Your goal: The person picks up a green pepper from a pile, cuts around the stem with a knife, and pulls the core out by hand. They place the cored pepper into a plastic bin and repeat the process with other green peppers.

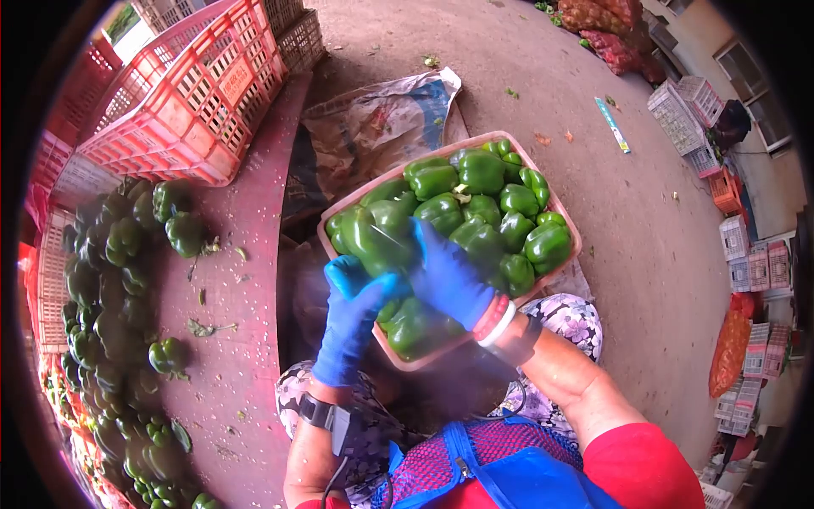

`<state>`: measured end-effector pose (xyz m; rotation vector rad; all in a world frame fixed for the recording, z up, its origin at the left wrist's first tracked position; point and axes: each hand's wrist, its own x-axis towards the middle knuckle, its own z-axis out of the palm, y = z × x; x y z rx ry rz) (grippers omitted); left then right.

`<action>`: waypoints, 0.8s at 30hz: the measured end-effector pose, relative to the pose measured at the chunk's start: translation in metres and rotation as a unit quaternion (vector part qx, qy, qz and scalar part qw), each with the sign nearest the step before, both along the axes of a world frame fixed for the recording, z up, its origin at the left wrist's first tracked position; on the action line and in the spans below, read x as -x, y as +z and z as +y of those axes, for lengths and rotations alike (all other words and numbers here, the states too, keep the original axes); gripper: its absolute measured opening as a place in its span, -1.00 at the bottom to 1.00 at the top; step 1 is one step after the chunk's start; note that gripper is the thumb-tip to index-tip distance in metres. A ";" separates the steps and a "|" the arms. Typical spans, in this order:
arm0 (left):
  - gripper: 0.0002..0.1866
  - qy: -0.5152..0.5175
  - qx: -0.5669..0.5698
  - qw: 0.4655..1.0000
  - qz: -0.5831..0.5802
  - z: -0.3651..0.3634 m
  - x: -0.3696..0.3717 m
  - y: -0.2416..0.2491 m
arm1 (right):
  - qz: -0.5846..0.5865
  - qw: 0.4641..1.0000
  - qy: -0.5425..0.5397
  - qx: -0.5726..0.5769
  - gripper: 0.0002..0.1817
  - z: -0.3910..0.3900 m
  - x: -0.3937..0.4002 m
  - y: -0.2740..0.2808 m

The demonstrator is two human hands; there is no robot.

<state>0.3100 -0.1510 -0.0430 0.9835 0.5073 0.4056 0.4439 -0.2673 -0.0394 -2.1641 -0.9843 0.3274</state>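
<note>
Over concrete, both gloved hands cup one pepper (377, 237) above the tray (555, 208)

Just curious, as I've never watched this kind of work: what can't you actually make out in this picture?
Head view:
- Which pepper the right hand grips: its palm covers it.
- Near corner of the tray: hidden behind both hands.
- Left hand fingertips: blurred.
- Pepper pile at left: cut off by the dark lens edge.

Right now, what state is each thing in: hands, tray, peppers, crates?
Left hand: gloved, fingers closed on a pepper.
Right hand: gloved, resting on the peppers in the tray.
Tray: full, heaped with green peppers.
Loose peppers: piled on the red table.
Red crates: stacked, tipped on their sides.
Sack: flat, crumpled on the ground.
</note>
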 end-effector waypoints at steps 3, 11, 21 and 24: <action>-0.40 0.000 0.067 0.996 0.063 0.013 -0.005 0.014 | -0.077 0.995 0.045 -0.049 -0.59 -0.003 -0.002 -0.013; -0.34 -0.018 -0.282 0.920 0.270 0.034 -0.010 -0.033 | 0.090 0.995 0.011 0.051 -0.67 -0.018 -0.010 -0.013; -0.30 0.022 -0.420 0.865 0.273 0.107 -0.092 -0.059 | 0.319 0.943 -0.093 -0.019 -0.63 -0.029 -0.020 -0.024; -0.38 -0.103 -0.063 0.966 0.227 0.106 -0.093 0.001 | 0.512 0.847 -0.092 -0.111 -0.70 -0.044 -0.039 -0.018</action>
